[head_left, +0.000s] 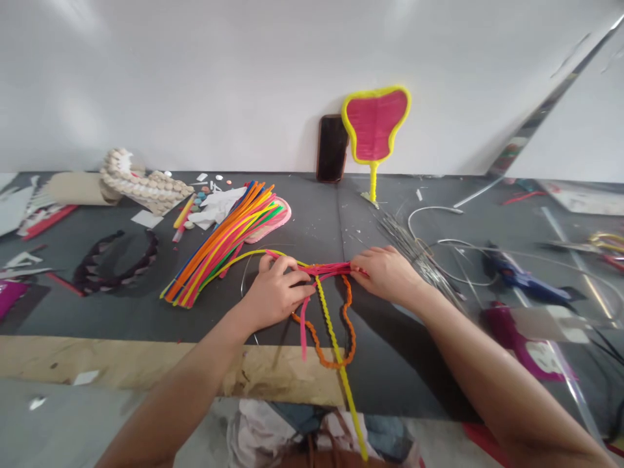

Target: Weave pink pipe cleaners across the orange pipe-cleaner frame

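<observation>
Pink pipe cleaners (331, 268) pinched taut between left hand (275, 292) and right hand (387, 273), each grip clenched.

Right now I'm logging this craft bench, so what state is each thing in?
left hand: closed, pinching the pink pipe cleaners
right hand: closed on their other end
pink pipe cleaners: stretched flat between both hands
orange frame: bent into a loop, lying flat
pipe cleaner bundle: loose, fanned out
finished fan: upright against the wall
phone: leaning, screen dark
</observation>
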Motion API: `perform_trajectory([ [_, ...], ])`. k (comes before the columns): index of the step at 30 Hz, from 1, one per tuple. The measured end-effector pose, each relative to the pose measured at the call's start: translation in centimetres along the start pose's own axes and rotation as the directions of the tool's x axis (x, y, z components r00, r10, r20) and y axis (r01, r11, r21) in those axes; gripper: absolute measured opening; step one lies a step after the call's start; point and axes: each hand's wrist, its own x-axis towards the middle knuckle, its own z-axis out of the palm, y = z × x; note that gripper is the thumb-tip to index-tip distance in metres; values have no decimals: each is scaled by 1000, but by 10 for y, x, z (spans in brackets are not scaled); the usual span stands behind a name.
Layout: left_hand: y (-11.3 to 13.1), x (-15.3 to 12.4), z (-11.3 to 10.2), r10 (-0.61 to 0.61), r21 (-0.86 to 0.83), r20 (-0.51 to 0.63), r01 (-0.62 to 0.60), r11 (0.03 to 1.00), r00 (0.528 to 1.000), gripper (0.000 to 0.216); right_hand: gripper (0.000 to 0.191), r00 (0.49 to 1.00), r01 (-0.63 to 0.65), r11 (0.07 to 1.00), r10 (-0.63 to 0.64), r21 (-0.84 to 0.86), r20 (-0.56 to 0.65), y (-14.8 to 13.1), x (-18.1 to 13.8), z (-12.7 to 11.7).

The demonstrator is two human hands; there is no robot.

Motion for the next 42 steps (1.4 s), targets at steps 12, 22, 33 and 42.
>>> perform_trajectory([
  [12,-1,2,23,-72,-3,-88,72,997,994,23,19,1000,15,997,-17,76,20,0,-1,-2],
  [22,-6,8,33,-286,-111,-135,273,956,949,19,25,991,-16,999,11,-37,-135,-5,2,4],
  [33,-9,14,39,-148,-33,-265,144,989,953,16,14,987,-119,831,158,544,-25,17,-2,-4],
  [42,-7,15,29,-148,-111,-164,131,985,975,29,19,995,10,484,84,875,-57,12,10,20],
])
